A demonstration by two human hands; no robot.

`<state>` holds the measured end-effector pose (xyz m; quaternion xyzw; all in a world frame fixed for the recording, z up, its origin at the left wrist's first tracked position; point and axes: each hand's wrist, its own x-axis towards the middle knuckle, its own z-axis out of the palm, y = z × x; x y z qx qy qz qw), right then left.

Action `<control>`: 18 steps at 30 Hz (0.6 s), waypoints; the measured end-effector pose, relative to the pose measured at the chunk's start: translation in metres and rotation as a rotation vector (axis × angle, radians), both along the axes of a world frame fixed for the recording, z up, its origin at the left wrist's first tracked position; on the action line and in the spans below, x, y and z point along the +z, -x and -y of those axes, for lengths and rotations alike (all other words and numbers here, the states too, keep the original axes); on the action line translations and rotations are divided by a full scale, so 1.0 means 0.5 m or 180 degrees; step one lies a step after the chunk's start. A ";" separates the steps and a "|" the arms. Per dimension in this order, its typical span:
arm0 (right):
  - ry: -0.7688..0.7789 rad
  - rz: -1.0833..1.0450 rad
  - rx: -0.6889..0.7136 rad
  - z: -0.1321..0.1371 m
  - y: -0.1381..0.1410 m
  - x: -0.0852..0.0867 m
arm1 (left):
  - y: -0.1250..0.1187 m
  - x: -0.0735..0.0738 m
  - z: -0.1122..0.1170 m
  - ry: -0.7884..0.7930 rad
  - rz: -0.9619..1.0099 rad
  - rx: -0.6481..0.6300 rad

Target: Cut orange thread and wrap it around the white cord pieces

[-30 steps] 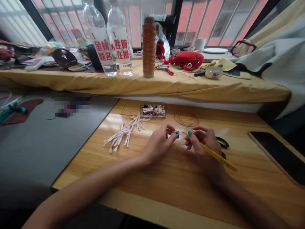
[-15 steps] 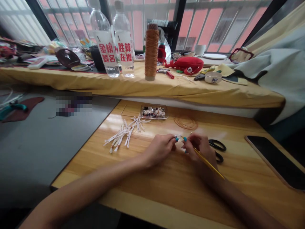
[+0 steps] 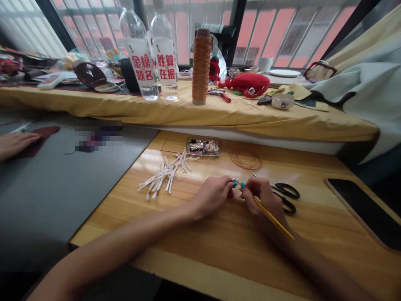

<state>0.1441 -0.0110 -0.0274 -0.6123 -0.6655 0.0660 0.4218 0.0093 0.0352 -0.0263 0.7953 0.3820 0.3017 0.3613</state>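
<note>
My left hand [image 3: 216, 193] is closed in a pinch on a small white piece, too tiny to name, by the blue-painted nails. Close beside it, my right hand [image 3: 261, 196] grips a slim yellow pen-like tool [image 3: 275, 220]. Its tip meets the white piece at the left fingertips, and its shaft slants back over the right wrist. Black-handled scissors [image 3: 287, 190] lie just beyond the right hand, their blades partly hidden by it. A loose coil of orange-brown cord [image 3: 246, 160] rests on the wooden table [image 3: 194, 246] ahead of both hands.
White strips [image 3: 169, 173] lie in a heap to the left, near a clear tray [image 3: 204, 147] of small beads. On the right is a phone [image 3: 360, 209]. A cord spool [image 3: 201, 69] and two bottles [image 3: 147, 62] stand on the ledge. Another person's hand [image 3: 19, 144] is far left.
The yellow tool's tip has moved slightly left, nearer the left fingertips. At the far left, another person's hand has come into view, covering the teal-handled tool. The view has shifted slightly.
</note>
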 end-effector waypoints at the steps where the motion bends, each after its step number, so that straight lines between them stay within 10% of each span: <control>1: 0.0013 0.0009 0.0011 0.000 -0.001 -0.001 | 0.000 0.000 0.000 0.0001 -0.0002 0.0006; 12: 0.0011 -0.0477 0.0564 -0.008 -0.036 0.040 | 0.001 0.008 -0.005 0.0631 0.0292 -0.0268; 18: 0.0083 0.0734 0.1068 -0.025 -0.091 0.068 | 0.003 0.010 -0.006 0.0645 0.0256 -0.0191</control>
